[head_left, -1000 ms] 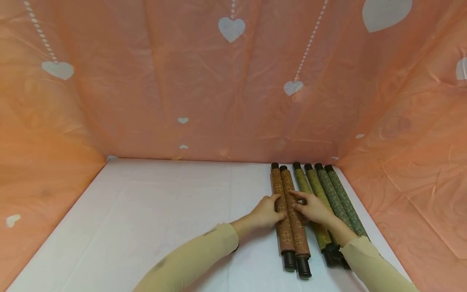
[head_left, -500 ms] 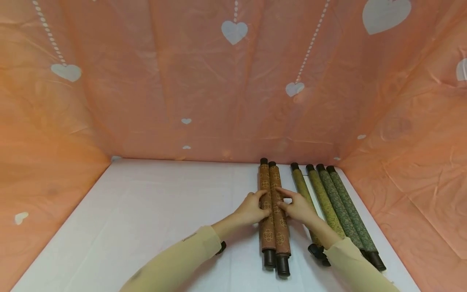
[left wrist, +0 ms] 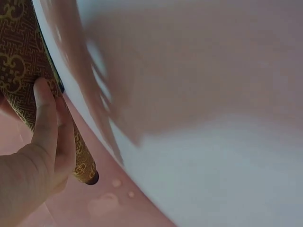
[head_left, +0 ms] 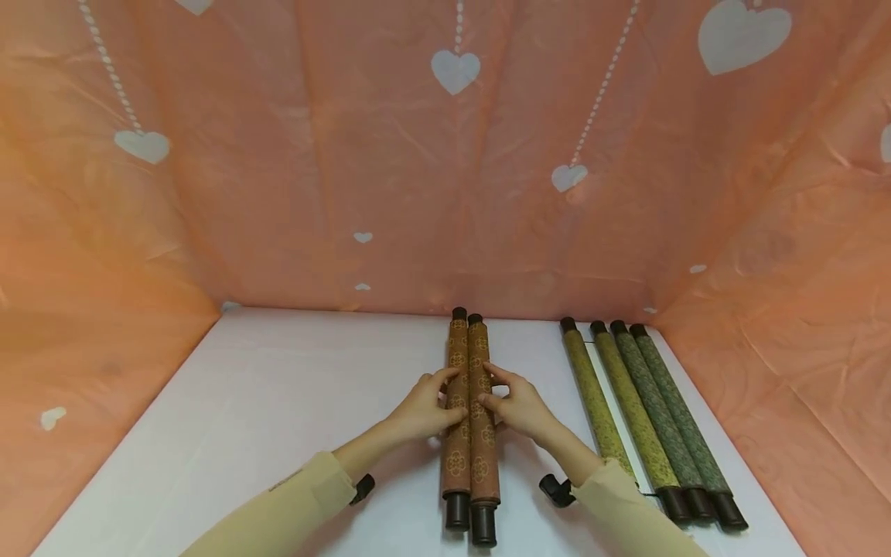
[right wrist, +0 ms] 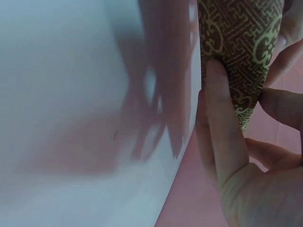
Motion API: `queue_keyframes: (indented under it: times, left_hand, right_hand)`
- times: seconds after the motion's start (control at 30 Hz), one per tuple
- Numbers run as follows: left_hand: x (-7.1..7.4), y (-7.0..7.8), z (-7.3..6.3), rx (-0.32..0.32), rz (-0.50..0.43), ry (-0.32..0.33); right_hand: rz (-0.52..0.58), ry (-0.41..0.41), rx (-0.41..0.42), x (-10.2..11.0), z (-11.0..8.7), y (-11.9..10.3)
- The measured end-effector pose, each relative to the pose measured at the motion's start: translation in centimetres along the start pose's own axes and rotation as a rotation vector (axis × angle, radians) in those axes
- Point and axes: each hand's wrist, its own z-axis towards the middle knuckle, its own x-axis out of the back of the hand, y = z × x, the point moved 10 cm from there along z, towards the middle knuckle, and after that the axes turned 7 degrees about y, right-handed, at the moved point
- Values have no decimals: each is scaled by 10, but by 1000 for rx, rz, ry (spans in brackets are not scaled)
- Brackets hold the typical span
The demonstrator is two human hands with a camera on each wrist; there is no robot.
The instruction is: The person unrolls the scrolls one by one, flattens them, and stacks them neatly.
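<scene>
A brown scroll (head_left: 456,464), patterned in gold and rolled up from both ends, stands out as two rolls side by side with black end knobs. My left hand (head_left: 420,410) grips the left roll, thumb and fingers around its outer side. On the other side, my right hand (head_left: 524,408) holds the right roll (head_left: 482,468) the same way. The left wrist view has the left hand (left wrist: 40,146) against the patterned cloth (left wrist: 14,71). In the right wrist view, fingers of the right hand (right wrist: 236,175) press the scroll's side (right wrist: 241,38), above the white surface.
To the right lie a yellow-green scroll (head_left: 592,391), as two rolls with a white strip between, and a dark green pair of rolls (head_left: 685,418). A white table (head_left: 299,387) is enclosed by an orange curtain (head_left: 390,155) with white hearts.
Both hands have carried the brown scroll leftward, away from the green ones, to the middle of the table. The yellow-green and dark green rolls now show more fully.
</scene>
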Motion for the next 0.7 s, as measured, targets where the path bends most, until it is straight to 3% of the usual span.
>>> queue_keyframes:
  times: [0.2,0.43,0.7]
  left_hand:
    - [17,-15,-15,-14,39,11]
    - [24,-31,-35,24,47,-16]
    - [28,-33,-50,7,58,-36]
  right_hand:
    - [-23,-32,51,-29,-2,-8]
    - [-67,-76,76,-54,-9,-6]
    - [-135,-65,115,-63,-18,-11]
